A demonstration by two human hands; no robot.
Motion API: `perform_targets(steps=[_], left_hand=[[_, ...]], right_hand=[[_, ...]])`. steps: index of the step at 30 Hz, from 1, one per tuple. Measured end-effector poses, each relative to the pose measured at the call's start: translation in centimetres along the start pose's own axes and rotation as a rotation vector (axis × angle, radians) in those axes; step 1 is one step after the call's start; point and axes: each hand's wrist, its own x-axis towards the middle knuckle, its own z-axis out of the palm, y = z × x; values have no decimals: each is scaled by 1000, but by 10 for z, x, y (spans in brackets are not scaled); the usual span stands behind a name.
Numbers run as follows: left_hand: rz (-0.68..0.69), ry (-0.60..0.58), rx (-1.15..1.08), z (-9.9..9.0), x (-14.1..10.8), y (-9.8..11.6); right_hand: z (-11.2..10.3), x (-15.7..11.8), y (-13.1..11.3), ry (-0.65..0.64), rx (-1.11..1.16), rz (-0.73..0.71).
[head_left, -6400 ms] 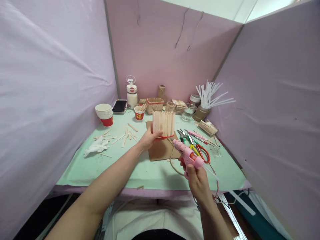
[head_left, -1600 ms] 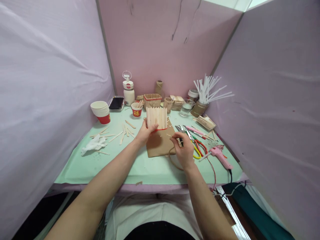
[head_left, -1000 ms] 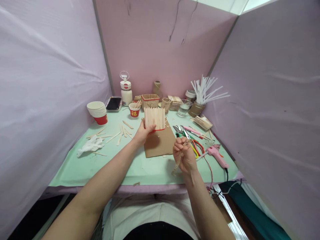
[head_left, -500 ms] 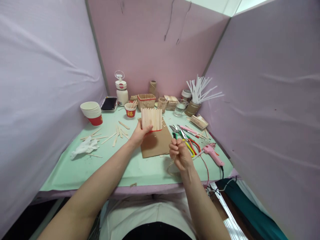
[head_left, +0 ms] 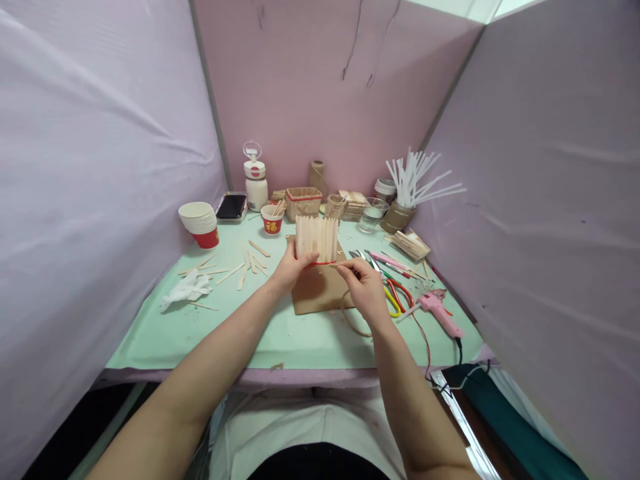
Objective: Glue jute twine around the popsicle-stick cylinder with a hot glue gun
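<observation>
A small box-like piece of upright wooden sticks, with a red line along its lower edge, is held above a brown cardboard sheet. My left hand grips its lower left side, thumb across the front. My right hand pinches a tan cord at the piece's lower right corner, by the red edge. The cord hangs in a loop below that hand. What the left fingers do behind the piece is hidden.
Scissors and pliers and a pink glue gun lie at the right. Loose sticks, a crumpled tissue and stacked paper cups are at the left. A bottle, basket and water glass stand behind.
My right hand has moved up and inward, bringing the cord from beside the tools to the piece's lower corner. The whole view has shifted slightly, with objects appearing further right.
</observation>
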Motion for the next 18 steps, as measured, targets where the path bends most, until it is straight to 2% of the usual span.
perform_targets(steps=[10, 18], left_hand=[[131, -16, 154, -6, 2, -6], [144, -27, 197, -6, 2, -7]], right_hand=[[2, 7, -7, -38, -182, -99], [4, 7, 0, -38, -218, -103]])
